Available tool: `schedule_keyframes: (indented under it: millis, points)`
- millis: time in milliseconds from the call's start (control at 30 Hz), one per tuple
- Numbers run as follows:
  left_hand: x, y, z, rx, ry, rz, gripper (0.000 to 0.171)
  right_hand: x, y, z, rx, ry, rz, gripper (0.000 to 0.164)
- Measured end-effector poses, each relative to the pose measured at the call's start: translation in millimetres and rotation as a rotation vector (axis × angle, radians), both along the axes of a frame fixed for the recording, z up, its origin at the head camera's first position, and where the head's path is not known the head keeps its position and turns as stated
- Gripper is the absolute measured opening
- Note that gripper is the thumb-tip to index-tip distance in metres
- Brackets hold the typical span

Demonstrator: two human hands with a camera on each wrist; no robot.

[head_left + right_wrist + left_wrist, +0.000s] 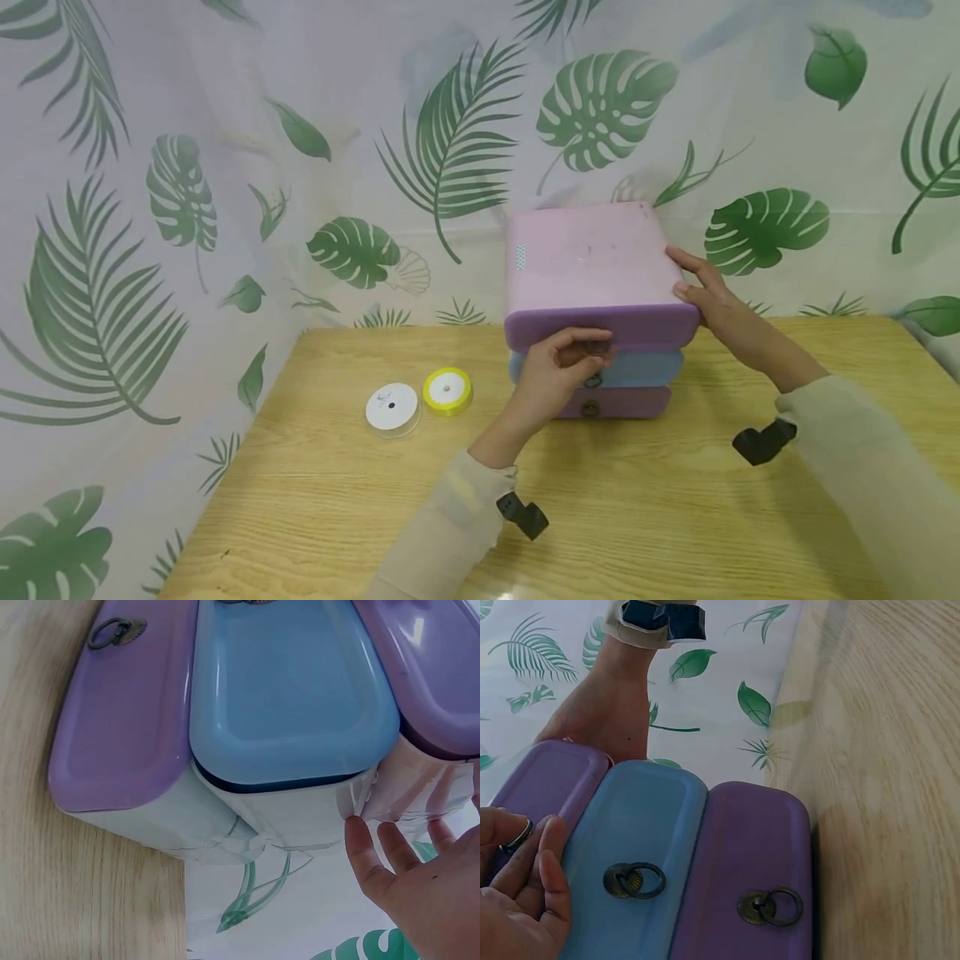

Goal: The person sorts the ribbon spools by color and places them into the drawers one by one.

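Observation:
A small chest of drawers (585, 258) has a pink top and three stacked fronts: a purple top drawer (645, 327), a blue middle drawer (641, 825) and a purple bottom drawer (750, 832). At the top drawer, my left hand (558, 371) pinches its ring pull (516, 836) between thumb and fingers. The blue and lower purple fronts carry bronze ring pulls, hanging free. My right hand (720, 312) rests against the chest's right side, near its upper edge. In the right wrist view, the fingers (367, 855) of that hand touch the pale side wall.
To the left on the wooden table (315, 500) lie a white ribbon spool (392, 406) and a yellow-rimmed spool (447, 390), side by side. A leaf-printed cloth (337, 150) hangs behind the table.

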State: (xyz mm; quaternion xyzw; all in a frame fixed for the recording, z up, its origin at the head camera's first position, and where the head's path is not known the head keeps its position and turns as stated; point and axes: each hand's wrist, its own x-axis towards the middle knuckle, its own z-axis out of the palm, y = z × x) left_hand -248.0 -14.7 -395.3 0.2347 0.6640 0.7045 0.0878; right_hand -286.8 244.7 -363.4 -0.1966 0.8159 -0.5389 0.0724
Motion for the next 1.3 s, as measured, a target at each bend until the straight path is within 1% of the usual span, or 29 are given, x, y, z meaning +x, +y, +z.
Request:
schedule_keyframes:
  millis: [100, 167, 367, 433, 500, 600, 800, 1067, 1300]
  points:
    - [1.3, -5.4, -4.0, -0.012, -0.008, -0.021, 0.032, -0.4, -1.0, -1.3, 0.0, 0.006, 0.002, 0.058]
    - [3.5, -10.4, -7.2, -0.04, -0.001, -0.036, 0.033, -0.8, -1.3, -1.9, 0.001, 0.009, 0.0, 0.058]
    - [12.6, -26.2, -21.2, -0.228, 0.079, -0.047, 0.033, -1.5, 1.5, -3.3, 0.011, 0.009, -0.012, 0.058]
    - [13.8, -29.9, -25.7, -0.263, 0.079, -0.044, 0.034, -1.2, 2.7, -3.5, 0.012, 0.013, -0.018, 0.058]
    - [13.4, -32.3, -29.4, -0.269, 0.067, -0.035, 0.035, -1.0, 3.3, -3.5, 0.009, 0.018, -0.019, 0.057]
    - [11.3, -34.5, -32.5, -0.256, 0.019, -0.032, 0.038, -1.2, 2.4, -2.9, 0.001, 0.022, -0.013, 0.057]
    - [7.8, -33.8, -35.6, -0.226, -0.061, -0.071, 0.042, -0.9, -2.1, -3.6, -0.023, 0.011, 0.007, 0.057]
    - [5.0, -21.3, -42.1, -0.187, -0.112, -0.074, 0.037, -0.1, -3.0, -5.0, -0.06, -0.008, 0.01, 0.057]
    - [2.9, -10.0, -47.7, -0.18, -0.125, -0.069, 0.037, -0.2, -3.0, -3.8, -0.07, -0.015, 0.014, 0.057]
